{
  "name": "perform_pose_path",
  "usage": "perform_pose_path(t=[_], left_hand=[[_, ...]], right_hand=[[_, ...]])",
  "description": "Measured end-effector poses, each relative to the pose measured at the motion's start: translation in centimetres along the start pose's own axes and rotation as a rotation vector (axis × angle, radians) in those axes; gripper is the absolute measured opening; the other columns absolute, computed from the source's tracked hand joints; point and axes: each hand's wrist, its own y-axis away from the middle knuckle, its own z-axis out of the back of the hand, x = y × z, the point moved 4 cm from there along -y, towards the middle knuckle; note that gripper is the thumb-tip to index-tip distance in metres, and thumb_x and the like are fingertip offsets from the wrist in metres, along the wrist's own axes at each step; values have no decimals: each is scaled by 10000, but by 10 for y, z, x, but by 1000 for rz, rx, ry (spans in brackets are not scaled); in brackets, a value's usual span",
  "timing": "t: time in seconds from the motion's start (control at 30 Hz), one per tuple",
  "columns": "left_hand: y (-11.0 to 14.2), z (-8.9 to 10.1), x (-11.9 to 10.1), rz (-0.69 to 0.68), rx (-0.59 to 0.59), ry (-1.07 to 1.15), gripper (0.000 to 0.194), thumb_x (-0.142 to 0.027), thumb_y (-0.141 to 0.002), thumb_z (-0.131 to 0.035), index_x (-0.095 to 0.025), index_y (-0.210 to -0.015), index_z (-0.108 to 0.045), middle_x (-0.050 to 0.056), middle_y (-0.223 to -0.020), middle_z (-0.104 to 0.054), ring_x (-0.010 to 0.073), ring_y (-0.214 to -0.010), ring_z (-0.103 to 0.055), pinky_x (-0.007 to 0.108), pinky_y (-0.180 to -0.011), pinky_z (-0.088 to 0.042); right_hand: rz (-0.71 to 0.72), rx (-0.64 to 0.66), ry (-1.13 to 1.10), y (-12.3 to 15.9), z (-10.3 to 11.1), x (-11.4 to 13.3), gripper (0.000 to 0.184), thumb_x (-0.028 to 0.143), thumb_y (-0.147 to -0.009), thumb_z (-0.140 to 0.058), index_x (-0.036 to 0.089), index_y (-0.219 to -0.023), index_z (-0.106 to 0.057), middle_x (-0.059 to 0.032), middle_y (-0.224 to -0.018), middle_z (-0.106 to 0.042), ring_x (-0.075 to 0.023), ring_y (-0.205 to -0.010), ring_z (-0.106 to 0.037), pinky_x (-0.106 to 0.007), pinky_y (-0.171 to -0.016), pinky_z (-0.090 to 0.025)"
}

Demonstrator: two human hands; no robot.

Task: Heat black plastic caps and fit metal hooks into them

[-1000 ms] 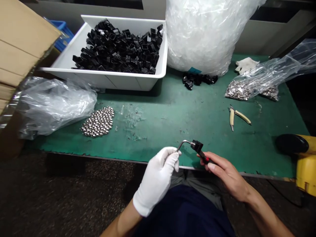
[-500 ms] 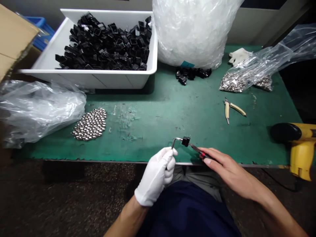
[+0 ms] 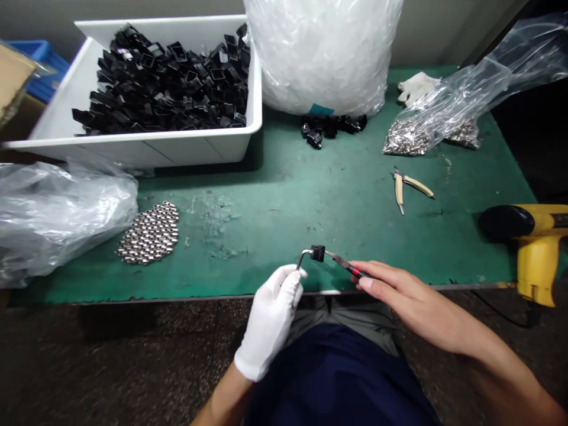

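Note:
My left hand, in a white glove, is closed around a bent metal hex key. On the key's upper end sits a small black plastic part, held above the front of the table. My bare right hand grips slim needle-nose pliers with red and black handles. Their tip points left at the black part, just beside it; a small gap seems to lie between them. Most of the handles are hidden in my palm.
A white bin of black plastic parts stands behind left. Metal sleeves lie near a plastic bag. A large bag, several black pieces, bagged metal parts, cutters and a yellow heat gun surround the work area.
The pliers' tip has drawn back slightly from the black part, which has turned a little on the hex key. The whole view has shifted, so everything appears farther left.

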Motion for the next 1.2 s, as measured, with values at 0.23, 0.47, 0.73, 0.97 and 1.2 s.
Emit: perform_pose_path(t=[0.23, 0.47, 0.73, 0.97, 1.2], left_hand=[[-1, 0, 2, -93, 48, -114, 247, -430, -969, -538, -200, -975, -625, -32, -749, -513, 92, -602, -398, 196, -534, -364], [1, 3, -3, -223, 63, -386, 226, -400, -1004, -498, -224, -1039, -636, -11, -921, -658, 123, -783, -561, 229, -754, -457], [3, -3, -14, -328, 72, -542, 222, -329, -1025, -472, -220, -1054, -663, -18, -1011, -715, 117, -906, -638, 200, -855, -446], [2, -10, -20, -362, 160, -524, 220, -315, -1026, -467, -213, -1001, -660, -32, -943, -705, 105, -845, -625, 193, -811, -441], [2, -12, -21, -335, 170, -543, 241, -307, -1030, -441, -217, -1019, -664, -34, -910, -686, 113, -804, -609, 207, -770, -439]], right_hand=[[1, -5, -12, 2, 4, -6, 471, 581, -1020, -476, 349, -1419, -575, -5, -1462, -545, -277, -1346, -476, -437, -1145, -341], [-25, 23, -78, 3, 1, -15, 513, 604, -1006, -487, 306, -1409, -594, -40, -1377, -615, -278, -1248, -553, -401, -1088, -392], [-50, 159, -140, 6, -8, -40, 397, 529, -1054, -439, 302, -1353, -570, -5, -1157, -675, -196, -1031, -590, -318, -918, -442], [-55, 129, -159, 10, -8, -51, 352, 490, -1061, -444, 305, -1340, -554, -8, -1258, -605, -192, -1059, -569, -297, -891, -425], [-80, 112, -189, 17, -5, -58, 359, 454, -1063, -461, 303, -1376, -547, -17, -1243, -622, -193, -1071, -564, -287, -902, -426]])
